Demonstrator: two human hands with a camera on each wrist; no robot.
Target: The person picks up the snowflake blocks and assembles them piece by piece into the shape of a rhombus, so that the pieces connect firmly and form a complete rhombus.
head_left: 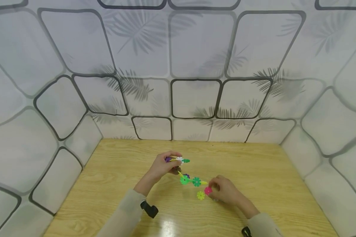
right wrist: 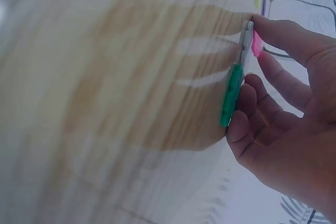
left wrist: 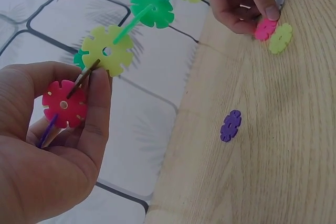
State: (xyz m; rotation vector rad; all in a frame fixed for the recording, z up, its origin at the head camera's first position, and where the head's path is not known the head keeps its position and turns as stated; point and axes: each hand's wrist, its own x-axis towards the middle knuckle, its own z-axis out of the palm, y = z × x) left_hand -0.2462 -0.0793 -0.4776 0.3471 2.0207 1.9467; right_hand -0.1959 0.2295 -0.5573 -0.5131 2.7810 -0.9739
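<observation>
- A chain (left wrist: 160, 17) of notched plastic discs, slotted together edge to edge, is hanging in the air above the table, running from the left hand across towards the right.
- Along it, a red disc (left wrist: 73, 98) is sitting within the left hand's grasp, a brown disc (left wrist: 81, 80) is showing edge-on beside it, and yellow and green discs are following outward.
- The left hand (head_left: 163, 164) is pinching the chain near one end, its fingers curling round several discs; purple, white and green ones are poking out there in the head view.
- The right hand (head_left: 225, 190) is bending down at the table, its thumb and finger pinching a pink disc (head_left: 208, 191) by the edge.
- A yellow disc (head_left: 200, 195) is lying on the table just beside the pink one.
- A green disc (right wrist: 231, 95) and a whitish disc (right wrist: 245, 40) are lying beside the right hand's fingers.
- A purple disc (left wrist: 231, 126) is lying alone on the table, apart from both hands.
- The table (head_left: 121, 171) is showing pale wood grain.
- Beige sleeves (head_left: 121, 210) are covering both forearms, and a black strap (head_left: 149, 209) is circling the left wrist.
- Pale cloth (head_left: 198, 42) with grey outlines and leaves is surrounding the table's back and sides.
</observation>
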